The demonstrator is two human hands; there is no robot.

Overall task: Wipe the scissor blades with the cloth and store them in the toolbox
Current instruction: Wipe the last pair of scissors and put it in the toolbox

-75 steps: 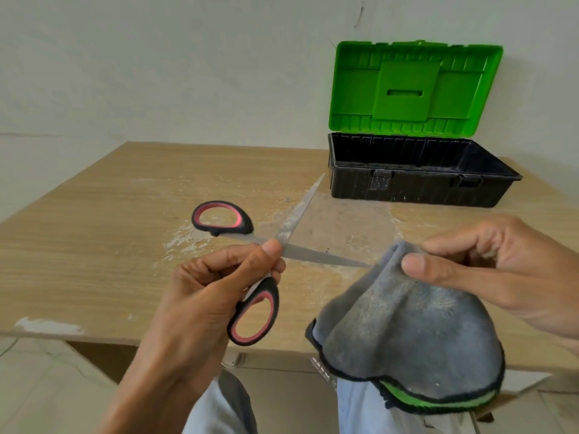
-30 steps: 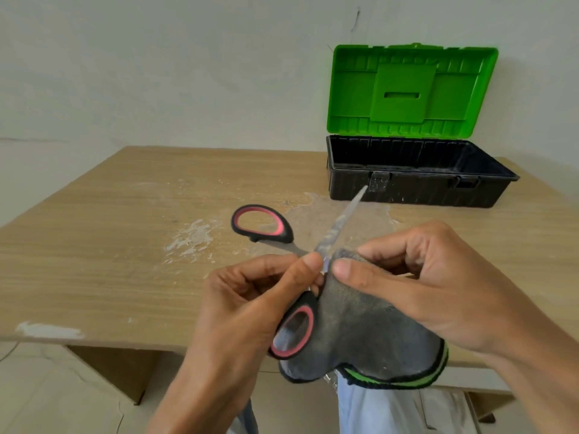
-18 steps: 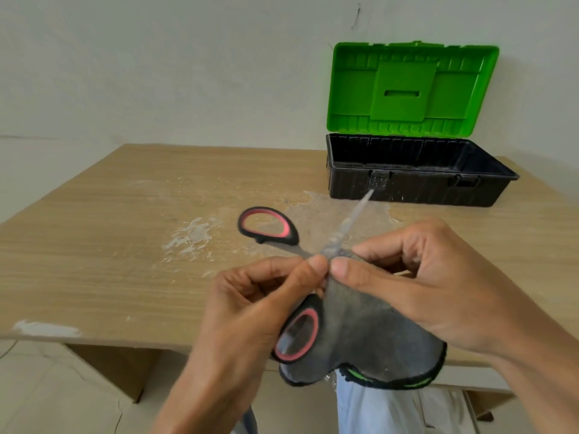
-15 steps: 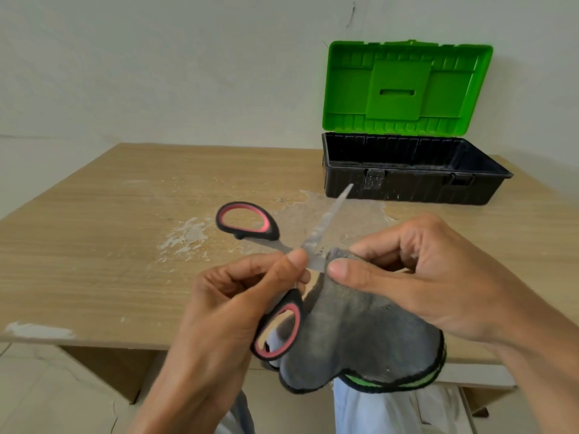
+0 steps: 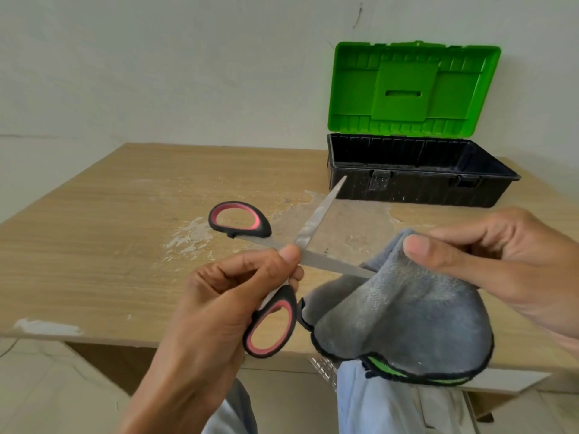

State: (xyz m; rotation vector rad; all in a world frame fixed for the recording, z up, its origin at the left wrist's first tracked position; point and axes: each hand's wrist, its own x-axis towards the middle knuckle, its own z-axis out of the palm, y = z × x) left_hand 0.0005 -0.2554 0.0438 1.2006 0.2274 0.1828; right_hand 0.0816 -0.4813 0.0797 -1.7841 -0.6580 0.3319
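Note:
My left hand [image 5: 225,296] pinches the scissors [image 5: 316,219] near their pivot, blades spread wide in an X. One black-and-pink handle sits up left, the other hangs below my thumb. One blade points toward the toolbox, and the tip of the other reaches into the grey cloth [image 5: 404,321]. My right hand [image 5: 488,261] grips a fold of that cloth between thumb and fingers, and the cloth hangs down over the table's front edge. The toolbox [image 5: 419,189], black with its green lid raised, stands at the back right with nothing visible inside.
The wooden table [image 5: 94,245] has white scuffed patches near its middle and a chipped spot at the front left edge. A white wall rises right behind the toolbox. My knees in light trousers show below the table edge.
My right hand has drawn the cloth rightward along the blade, from near the pivot out to the tip. The blade is now bare for most of its length. My left hand keeps its grip.

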